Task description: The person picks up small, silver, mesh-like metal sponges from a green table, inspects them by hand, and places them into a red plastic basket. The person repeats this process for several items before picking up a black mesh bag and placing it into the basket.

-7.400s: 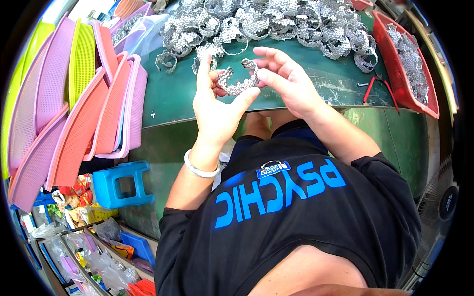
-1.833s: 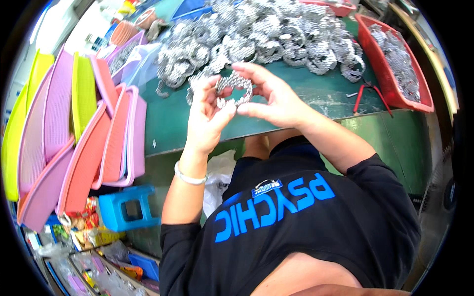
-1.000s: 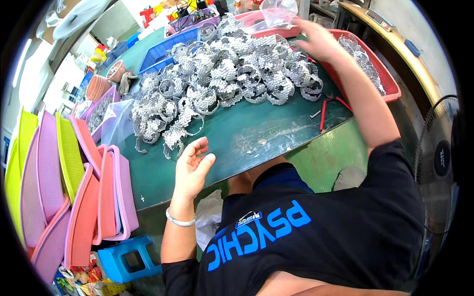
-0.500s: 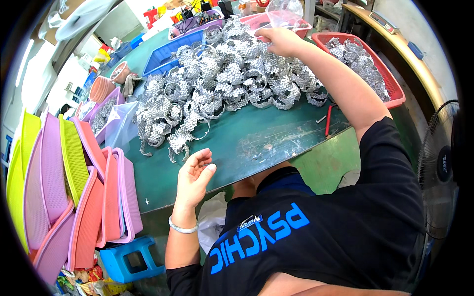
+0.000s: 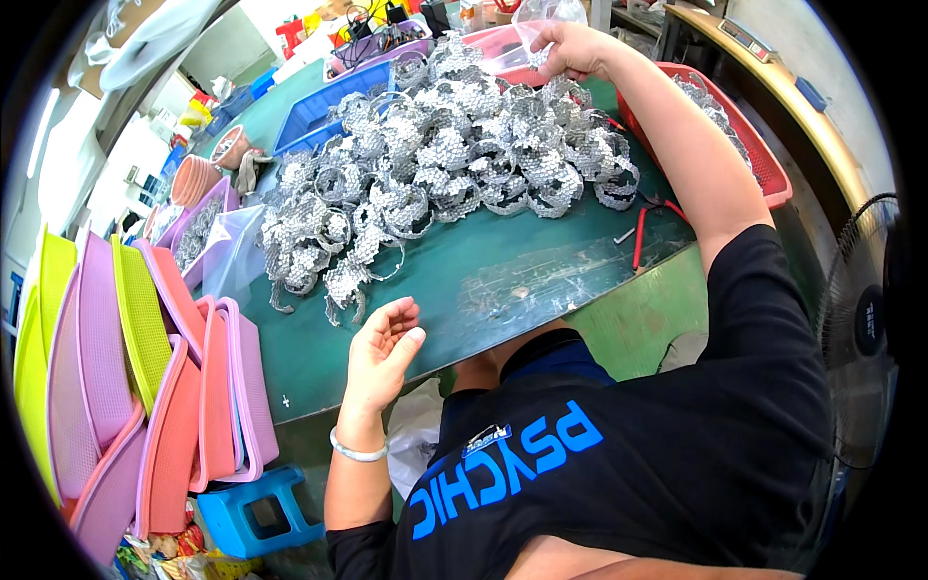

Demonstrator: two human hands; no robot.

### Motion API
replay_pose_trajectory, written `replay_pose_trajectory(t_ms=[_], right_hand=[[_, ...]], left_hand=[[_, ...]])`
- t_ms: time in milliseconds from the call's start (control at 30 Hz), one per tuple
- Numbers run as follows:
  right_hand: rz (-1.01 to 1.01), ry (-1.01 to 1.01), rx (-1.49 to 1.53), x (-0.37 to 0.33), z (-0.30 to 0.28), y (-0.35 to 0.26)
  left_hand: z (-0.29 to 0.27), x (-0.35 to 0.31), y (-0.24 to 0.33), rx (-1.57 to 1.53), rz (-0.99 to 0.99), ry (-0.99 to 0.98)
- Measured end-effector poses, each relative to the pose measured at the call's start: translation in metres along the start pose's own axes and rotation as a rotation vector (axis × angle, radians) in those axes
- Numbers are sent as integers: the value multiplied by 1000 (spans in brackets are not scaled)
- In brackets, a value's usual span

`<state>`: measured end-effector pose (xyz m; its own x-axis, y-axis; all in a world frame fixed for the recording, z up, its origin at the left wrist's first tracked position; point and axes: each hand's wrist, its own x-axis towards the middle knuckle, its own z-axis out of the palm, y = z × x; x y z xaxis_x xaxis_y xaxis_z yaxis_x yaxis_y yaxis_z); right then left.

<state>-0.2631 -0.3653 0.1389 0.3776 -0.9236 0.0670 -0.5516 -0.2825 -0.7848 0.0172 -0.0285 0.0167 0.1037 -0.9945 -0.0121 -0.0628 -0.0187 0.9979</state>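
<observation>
A heap of silver honeycomb-patterned mesh bands (image 5: 445,164), many curled into rings, covers the far part of the green table (image 5: 464,290). Beyond the heap's right side is my right hand (image 5: 580,50), its fingers bent together near the pink basket (image 5: 498,43). A small silver mesh piece (image 5: 538,59) shows at those fingertips, partly hidden. My left hand (image 5: 384,350) hovers by the table's front edge, palm turned inward, fingers loosely curved and the thumb apart. Nothing is in it. Red-handled pliers (image 5: 640,239) lie at the right of the table.
A red basket (image 5: 779,184) with more mesh stands right, partly behind my right arm. A blue basket (image 5: 307,118) sits behind the heap. Stacked coloured baskets (image 5: 101,338) and a blue stool (image 5: 261,512) are at the left. A fan (image 5: 865,329) stands at the far right.
My right hand has moved right and slightly away from the heap, with a small silver piece now at its fingertips. The left hand has barely moved.
</observation>
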Motion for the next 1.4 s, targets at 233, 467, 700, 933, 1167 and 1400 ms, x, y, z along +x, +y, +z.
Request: replay_pose_trajectory(t_ms=[233,467,700,933,1167,1400], right_hand=[[43,-49,91,3,-26,12],[-203,-157,231,16,-30,-17],[-528,-219,159,17,3,-92],[-477,-245,29,50,70,-103],[-419,-228,48,35,74,-86],[-492,-422,275,-11,78,-109]], left_hand=[[0,1,-1,-12,-26,-21],[5,6,2,29,1,-39],[8,27,12,37,57,-2],[9,56,29,78,109,111],[19,80,35,200,161,156],[40,131,57,240,295,239]])
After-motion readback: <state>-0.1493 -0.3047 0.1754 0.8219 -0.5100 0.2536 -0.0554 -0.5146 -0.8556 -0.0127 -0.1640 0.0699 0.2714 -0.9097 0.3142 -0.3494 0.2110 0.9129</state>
